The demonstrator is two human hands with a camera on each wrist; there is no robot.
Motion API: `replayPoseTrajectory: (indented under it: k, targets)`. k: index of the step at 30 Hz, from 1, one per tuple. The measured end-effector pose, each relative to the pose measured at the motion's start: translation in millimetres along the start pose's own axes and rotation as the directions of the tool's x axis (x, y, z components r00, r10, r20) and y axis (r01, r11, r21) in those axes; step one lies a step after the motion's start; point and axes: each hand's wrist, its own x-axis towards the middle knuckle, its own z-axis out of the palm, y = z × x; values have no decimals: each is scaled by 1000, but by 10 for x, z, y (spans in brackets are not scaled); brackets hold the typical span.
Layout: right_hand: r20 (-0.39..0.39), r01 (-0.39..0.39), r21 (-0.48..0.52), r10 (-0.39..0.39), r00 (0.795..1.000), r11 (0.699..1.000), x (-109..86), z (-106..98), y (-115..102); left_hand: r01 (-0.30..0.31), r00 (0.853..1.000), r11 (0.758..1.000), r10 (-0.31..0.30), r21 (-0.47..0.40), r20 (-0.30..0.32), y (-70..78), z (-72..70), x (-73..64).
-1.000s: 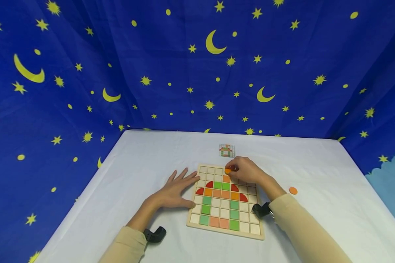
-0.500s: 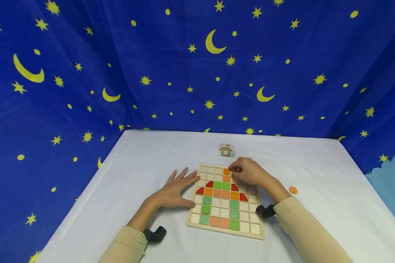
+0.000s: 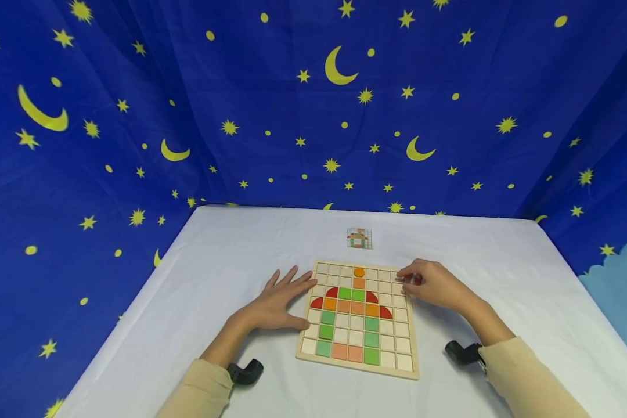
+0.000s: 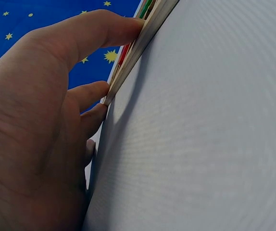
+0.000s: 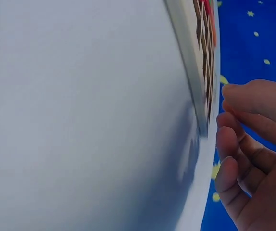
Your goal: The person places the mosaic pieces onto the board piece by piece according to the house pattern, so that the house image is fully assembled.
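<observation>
A wooden grid board (image 3: pixel 356 370) lies on the white table, with red, green and orange tiles in several of its squares. In its top row sits an orange round piece (image 3: pixel 359 272), above an orange square tile (image 3: pixel 359 283). My left hand (image 3: pixel 271 305) is spread with straight fingers, its thumb and fingertips touching the board's left edge. The left wrist view shows the thumb (image 4: pixel 123 31) against the wooden rim. My right hand (image 3: pixel 439 284), fingers loosely bent and holding nothing, hovers by the board's upper right edge. In the right wrist view no piece shows between its fingers (image 5: pixel 227 137).
Behind the board lies a small picture card (image 3: pixel 359 238) with a coloured grid pattern. A blue curtain (image 3: pixel 271 104) with yellow stars and moons hangs around the table (image 3: pixel 240 238). Black wrist devices sit on both wrists.
My right hand has let go of the orange round piece in the top row and moved right. The loose orange disc on the table's right is now hidden behind the right arm. The left hand stays put.
</observation>
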Motion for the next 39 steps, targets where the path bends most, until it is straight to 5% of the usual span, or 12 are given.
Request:
replayPoseTrajectory:
  k: [18,26,39]
  targets:
    - [-90,-130,-68,124,988,989,-831,-264,526,-8,1000,1000,8,2,8,10,-29,15]
    - [-113,-110,-83,101,989,990,-975,-319,659,-9,1000,1000,10,-7,9,4,-2,6]
    - [-91,-189,-29,186,978,981,-1054,-354,750,-22,1000,1000,22,-13,5,-8,-10,8]
